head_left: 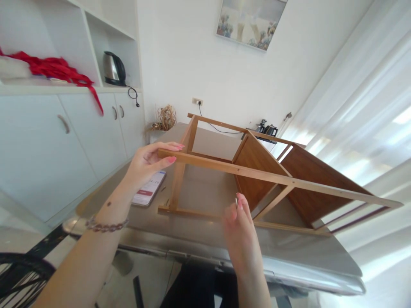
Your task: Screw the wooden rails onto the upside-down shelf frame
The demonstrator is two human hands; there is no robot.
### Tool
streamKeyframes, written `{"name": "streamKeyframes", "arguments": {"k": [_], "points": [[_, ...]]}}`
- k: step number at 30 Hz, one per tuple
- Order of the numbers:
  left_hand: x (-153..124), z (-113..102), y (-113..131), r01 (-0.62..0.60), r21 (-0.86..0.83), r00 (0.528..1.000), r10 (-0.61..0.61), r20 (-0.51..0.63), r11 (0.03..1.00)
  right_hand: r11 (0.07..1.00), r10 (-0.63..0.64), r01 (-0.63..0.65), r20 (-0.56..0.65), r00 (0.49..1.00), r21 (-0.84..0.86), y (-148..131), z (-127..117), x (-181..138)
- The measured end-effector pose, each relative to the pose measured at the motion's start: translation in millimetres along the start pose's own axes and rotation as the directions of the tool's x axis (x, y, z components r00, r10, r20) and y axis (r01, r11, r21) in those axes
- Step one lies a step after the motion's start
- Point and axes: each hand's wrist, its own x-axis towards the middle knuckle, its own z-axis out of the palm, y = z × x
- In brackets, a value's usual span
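A wooden shelf rack (208, 161) lies on its side on the table, its slanted shelf panels (257, 164) toward the right. My left hand (149, 160) is closed round the near end of its upper rail, thumb below and fingers on top. In front of the frame, my right hand (239, 226) pinches a small metal screw (236, 202) between thumb and fingertip, apart from the wood; its exact shape is hard to make out. Beside my left wrist lies a phone (149, 188) with a lit screen. Another small metal piece (163, 188) rests close to the phone.
The grey table (205, 239) has a rounded metal edge at the front. White cabinets (28, 141) with a kettle (114, 68) and red cloth (54, 66) stand at left. A cable runs from the wall socket (197, 102) behind the rack. Curtains (369, 107) hang at right.
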Motion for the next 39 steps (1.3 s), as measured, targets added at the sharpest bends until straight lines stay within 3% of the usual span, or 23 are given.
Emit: {"name": "streamKeyframes", "arguments": {"k": [5,12,17,21,24,27,29,32,36,39], "points": [[0.0,-1.8,-2.5,0.001,0.016,1.0,-0.001,0.003,1.0,0.999,-0.048,0.049,-0.062,0.997,0.011,0.2,17.9,-4.4],[0.4,-1.2,-3.0,-0.008,-0.031,1.0,0.009,0.022,0.999,0.987,-0.018,0.034,-0.104,0.994,0.159,12.1,22.4,2.4],[0.9,0.4,-0.2,-0.004,-0.075,0.999,0.008,0.044,0.997,0.981,-0.194,0.194,-0.092,0.977,-0.003,18.0,28.2,-2.1],[1.0,1.0,1.1,-0.018,-0.07,0.999,0.021,0.044,0.997,0.921,-0.353,0.363,0.088,0.931,-0.141,17.0,31.1,-6.4],[0.4,1.6,1.6,-0.022,-0.062,0.998,0.025,0.049,0.998,0.741,-0.472,0.533,0.247,0.846,-0.409,10.9,30.1,-4.8],[-0.2,2.8,3.0,-0.022,-0.062,0.999,0.025,0.048,0.998,0.525,-0.46,0.635,0.438,0.772,-0.567,0.5,33.7,0.4],[-0.4,3.7,4.2,-0.026,-0.071,0.999,0.03,0.045,0.997,0.48,-0.404,0.658,0.519,0.753,-0.581,-7.3,41.4,4.4],[-0.5,4.3,4.7,-0.027,-0.085,0.998,0.032,0.054,0.996,0.523,-0.367,0.638,0.526,0.767,-0.565,-16.8,57.6,8.5],[-0.9,3.8,0.5,-0.038,-0.094,0.996,0.045,0.074,0.995,0.698,-0.237,0.481,0.461,0.855,-0.531,-23.4,73.1,8.1],[-1.3,3.5,-3.3,-0.042,-0.114,0.995,0.052,0.09,0.993,0.8,-0.122,0.362,0.46,0.879,-0.478,-25.5,76.2,3.7]]}}
